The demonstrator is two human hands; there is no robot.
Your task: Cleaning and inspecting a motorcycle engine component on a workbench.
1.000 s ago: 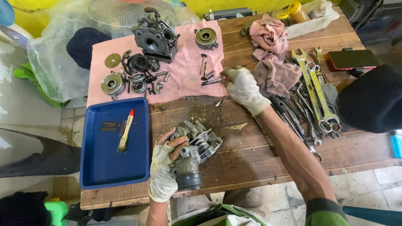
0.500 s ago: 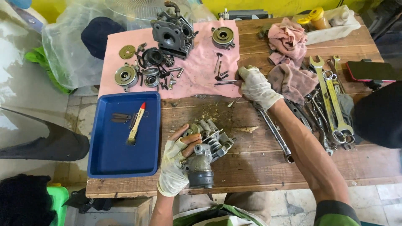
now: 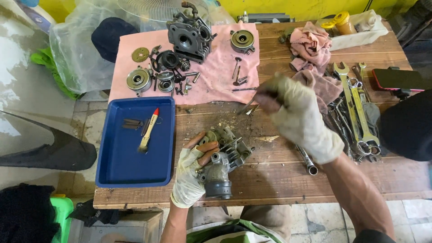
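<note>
My left hand (image 3: 191, 173), in a dirty white glove, grips a grey metal engine part (image 3: 222, 164) with fins and a round port, resting on the wooden table (image 3: 279, 180) near its front edge. My right hand (image 3: 299, 119), also gloved and blurred by motion, hovers above the table's middle, to the right of and beyond the engine part. Its fingers are curled around something small and dark that I cannot make out. Small metal bits (image 3: 249, 108) and debris lie just left of its fingertips.
A pink cloth (image 3: 216, 76) at the back holds a cylinder head (image 3: 189, 38), gears and valves. A blue tray (image 3: 121, 162) with a brush (image 3: 148, 130) sits left. Wrenches (image 3: 355, 108), a socket (image 3: 308, 163), pink rags (image 3: 310, 42) and a phone (image 3: 398, 78) lie right.
My right hand has pulled back from the edge of the pink cloth toward me and lifted over the table's middle. The left hand stays on the engine part.
</note>
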